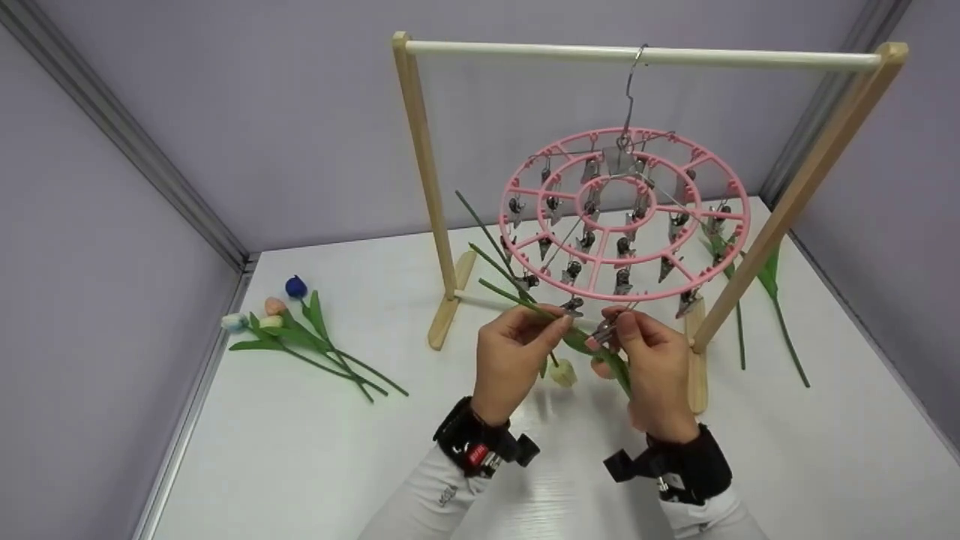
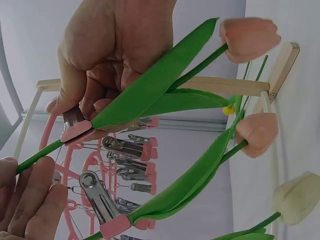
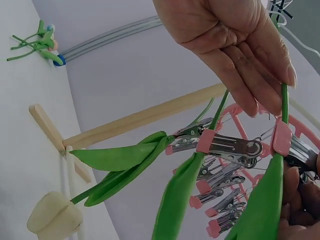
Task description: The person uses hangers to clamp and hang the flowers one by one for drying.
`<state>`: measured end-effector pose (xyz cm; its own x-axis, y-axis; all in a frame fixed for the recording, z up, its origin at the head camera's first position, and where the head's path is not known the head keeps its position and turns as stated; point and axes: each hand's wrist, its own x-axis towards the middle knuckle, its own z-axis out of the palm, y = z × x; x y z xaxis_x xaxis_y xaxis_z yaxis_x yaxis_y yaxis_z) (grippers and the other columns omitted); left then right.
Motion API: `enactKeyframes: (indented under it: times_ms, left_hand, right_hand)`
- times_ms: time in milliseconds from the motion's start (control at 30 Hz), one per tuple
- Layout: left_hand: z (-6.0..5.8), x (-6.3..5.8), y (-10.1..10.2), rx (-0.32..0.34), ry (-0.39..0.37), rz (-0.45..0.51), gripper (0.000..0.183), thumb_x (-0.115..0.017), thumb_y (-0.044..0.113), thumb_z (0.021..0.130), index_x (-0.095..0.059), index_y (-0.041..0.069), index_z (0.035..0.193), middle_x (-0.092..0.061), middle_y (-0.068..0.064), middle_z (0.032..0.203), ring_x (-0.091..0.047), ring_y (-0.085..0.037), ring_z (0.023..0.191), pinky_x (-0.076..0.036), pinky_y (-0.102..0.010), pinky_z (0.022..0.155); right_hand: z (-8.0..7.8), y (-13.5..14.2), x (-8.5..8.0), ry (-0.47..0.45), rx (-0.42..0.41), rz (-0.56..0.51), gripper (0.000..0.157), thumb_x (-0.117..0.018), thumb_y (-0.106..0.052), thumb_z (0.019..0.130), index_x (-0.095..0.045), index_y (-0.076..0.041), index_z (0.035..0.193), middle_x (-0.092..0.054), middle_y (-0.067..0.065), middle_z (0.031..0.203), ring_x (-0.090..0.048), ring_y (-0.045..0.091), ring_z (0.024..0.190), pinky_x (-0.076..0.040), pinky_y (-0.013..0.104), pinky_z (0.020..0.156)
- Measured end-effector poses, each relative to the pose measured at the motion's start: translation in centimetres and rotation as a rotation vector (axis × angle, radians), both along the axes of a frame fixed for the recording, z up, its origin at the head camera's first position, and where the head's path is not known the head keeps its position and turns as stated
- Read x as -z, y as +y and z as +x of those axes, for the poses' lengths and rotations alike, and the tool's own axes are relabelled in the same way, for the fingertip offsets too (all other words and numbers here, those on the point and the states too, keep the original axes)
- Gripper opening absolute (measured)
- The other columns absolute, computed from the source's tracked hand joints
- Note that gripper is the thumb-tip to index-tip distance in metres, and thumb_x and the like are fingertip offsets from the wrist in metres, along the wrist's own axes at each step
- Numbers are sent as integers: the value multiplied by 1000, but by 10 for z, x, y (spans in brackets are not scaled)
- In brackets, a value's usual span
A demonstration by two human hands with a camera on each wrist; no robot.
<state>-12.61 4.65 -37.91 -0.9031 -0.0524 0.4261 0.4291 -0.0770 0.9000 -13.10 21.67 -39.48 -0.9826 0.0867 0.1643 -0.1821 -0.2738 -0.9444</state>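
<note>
My left hand (image 1: 512, 360) pinches the green stem of an artificial pink tulip (image 2: 249, 39) between thumb and fingertips. Close by, my right hand (image 1: 660, 367) grips a metal clip (image 3: 295, 149), whose pink tips (image 2: 76, 131) lie across that stem just below the leaves. The clip hangs near the front rim of a round pink drying hanger (image 1: 600, 294). Beside it, a second pink tulip (image 2: 257, 134) hangs head down from another clip (image 2: 100, 197). A cream tulip (image 3: 55, 216) hangs a little further along.
A wooden stand (image 1: 426, 165) with a white rod (image 1: 517, 49) carries the hanger, which bears several more clips. Several tulips, among them a blue tulip (image 1: 296, 286), lie on the white table (image 1: 247, 450) at left. Green stems (image 1: 787, 341) show behind the right post.
</note>
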Motion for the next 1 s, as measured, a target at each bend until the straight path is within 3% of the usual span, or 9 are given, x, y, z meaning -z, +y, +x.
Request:
enactKeyframes:
  times_ms: [133,333,500,733,1000]
  left_hand:
    - [0,2,0,14,-22,23,14,-74,7,90,-71,-3,99,-73,-8,92,-72,-26,83,-59,-38,73]
    - [-1,9,-2,1,-72,10,14,-75,11,90,-73,1,100,-73,-6,96,-72,-25,86,-59,-37,75]
    - [-1,13,-4,-3,-92,3,14,-75,10,90,-72,2,101,-72,-6,96,-72,-24,87,-59,-36,77]
    - [1,15,-3,21,-93,38,13,-73,6,90,-72,-1,101,-72,-9,93,-72,-27,85,-59,-39,78]
    - [2,17,0,33,-67,19,12,-74,7,90,-73,2,100,-73,-8,92,-72,-27,85,-59,-40,76]
  right_hand:
    - [-3,5,1,-28,12,161,37,-61,-30,100,-73,3,109,-67,16,87,-55,32,80,-48,31,70]
    - [-6,11,4,-57,-48,285,37,-59,-35,100,-73,-4,114,-68,18,92,-60,31,85,-52,33,76]
    - [-5,13,6,-64,-61,278,33,-61,-28,100,-72,-1,115,-68,17,94,-63,30,85,-56,31,75]
    - [-6,8,5,-49,10,200,23,-62,-10,98,-70,9,109,-70,15,93,-69,20,81,-59,30,74]
    - [-5,4,4,28,85,203,19,-63,-4,96,-72,11,104,-71,13,87,-63,17,71,-55,26,65]
